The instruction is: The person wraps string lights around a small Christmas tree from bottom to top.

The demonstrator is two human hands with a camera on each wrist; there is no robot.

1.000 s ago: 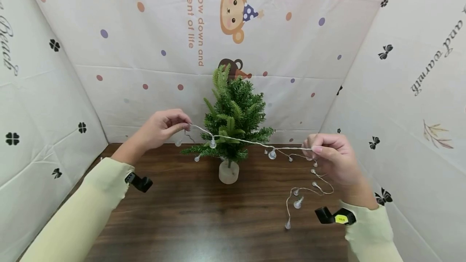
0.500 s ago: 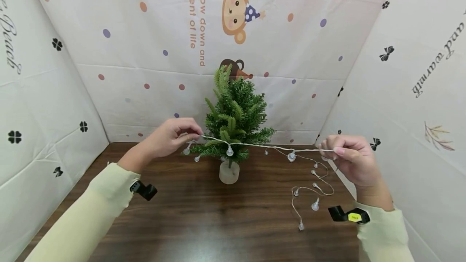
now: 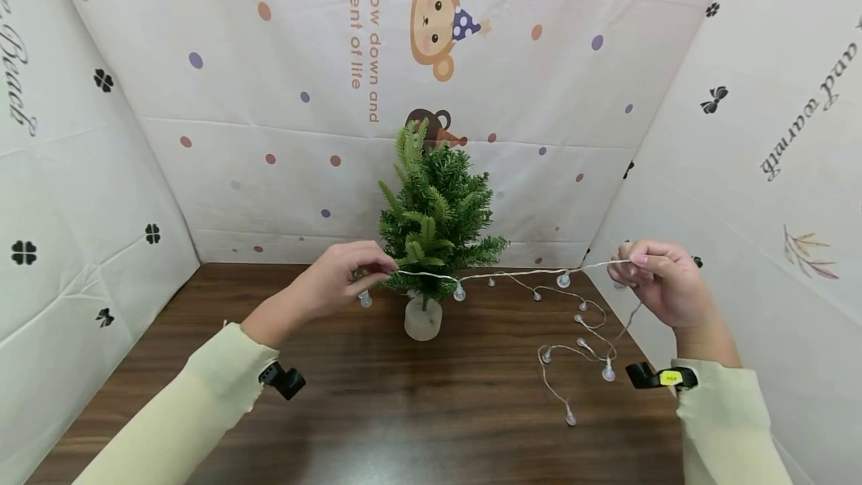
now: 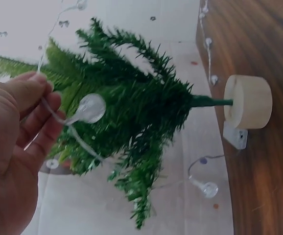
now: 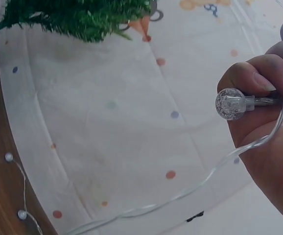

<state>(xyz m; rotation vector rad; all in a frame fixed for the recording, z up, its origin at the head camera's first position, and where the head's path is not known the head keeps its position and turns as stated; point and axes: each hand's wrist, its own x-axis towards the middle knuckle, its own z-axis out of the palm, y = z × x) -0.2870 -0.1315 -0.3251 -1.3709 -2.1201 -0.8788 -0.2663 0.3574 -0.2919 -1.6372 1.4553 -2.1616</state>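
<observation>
String lights [image 3: 459,291], pinching fingers [image 3: 378,257], speckled bulb [image 5: 229,104] (right wrist view only)

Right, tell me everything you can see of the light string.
The light string is a thin, pale, twisted-looking wire with small round bulbs, clear and seemingly plastic, on short necks. The left hand and right hand pinch it, holding a slightly sagging stretch in front of the lower part of the green tree. More of it winds over the brown tabletop on the right. Whether it is lit can't be told.

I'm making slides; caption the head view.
Left hand and right hand hold a clear-bulbed string of lights before a small green artificial tree.
</observation>
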